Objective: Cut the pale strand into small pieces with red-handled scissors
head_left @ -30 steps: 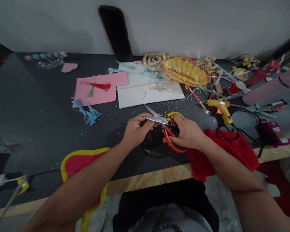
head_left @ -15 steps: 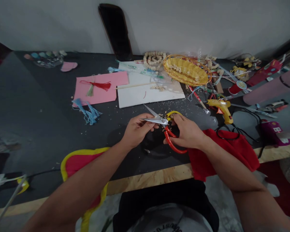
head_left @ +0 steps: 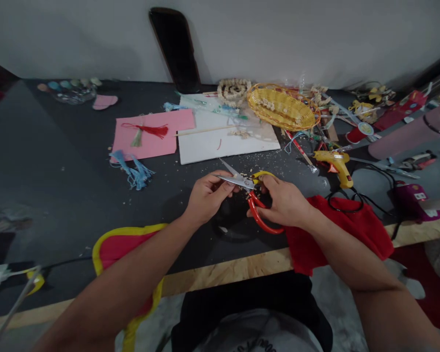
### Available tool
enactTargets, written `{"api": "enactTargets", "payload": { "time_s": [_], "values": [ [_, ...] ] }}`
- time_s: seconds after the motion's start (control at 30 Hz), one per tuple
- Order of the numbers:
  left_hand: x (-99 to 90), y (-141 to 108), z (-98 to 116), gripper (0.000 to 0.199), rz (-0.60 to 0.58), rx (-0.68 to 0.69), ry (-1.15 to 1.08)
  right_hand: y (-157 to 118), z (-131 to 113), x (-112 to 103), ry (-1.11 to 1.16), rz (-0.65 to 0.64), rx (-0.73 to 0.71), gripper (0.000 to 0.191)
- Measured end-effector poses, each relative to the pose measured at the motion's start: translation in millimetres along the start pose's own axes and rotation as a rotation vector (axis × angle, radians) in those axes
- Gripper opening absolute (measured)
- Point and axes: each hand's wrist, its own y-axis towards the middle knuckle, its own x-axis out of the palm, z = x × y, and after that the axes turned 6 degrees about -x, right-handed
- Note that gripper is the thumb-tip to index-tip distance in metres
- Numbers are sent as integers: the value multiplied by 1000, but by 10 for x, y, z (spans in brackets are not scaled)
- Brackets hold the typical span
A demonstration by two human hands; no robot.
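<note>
My right hand (head_left: 284,199) grips the scissors (head_left: 246,183), which have one yellow and one red handle. Their blades are spread apart and point left. Close to the blades, my left hand (head_left: 209,196) is closed in a pinch, its fingertips partly behind the lower blade. What it pinches is small and mostly covered by the blade. Tiny pale bits lie around the scissors' pivot and across the dark table (head_left: 73,181) beyond it.
Beyond my hands lie a white board (head_left: 205,149), pink paper (head_left: 152,142) and blue tassels (head_left: 137,173). A yellow wicker basket (head_left: 278,117) stands farther back. To the right are a yellow glue gun (head_left: 333,161) with a cord, red cloth (head_left: 337,234) and a pink bottle (head_left: 410,132).
Almost everything stays in place. The scissors' blades shift very slightly in my right hand, and the left hand keeps its pinch near them.
</note>
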Motion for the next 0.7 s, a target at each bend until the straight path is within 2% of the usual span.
{"api": "enactTargets", "payload": {
  "time_s": [0.23,0.5,0.7],
  "values": [
    [-46,6,-59,27,-35,-4,65,19,59,20,-39,95,-66,71],
    [-27,2,-20,24,-48,-20,23,19,81,37,9,42,-55,64],
    [-7,10,-20,26,-20,-16,-4,11,8,-5,-25,14,-16,57]
  ]
}}
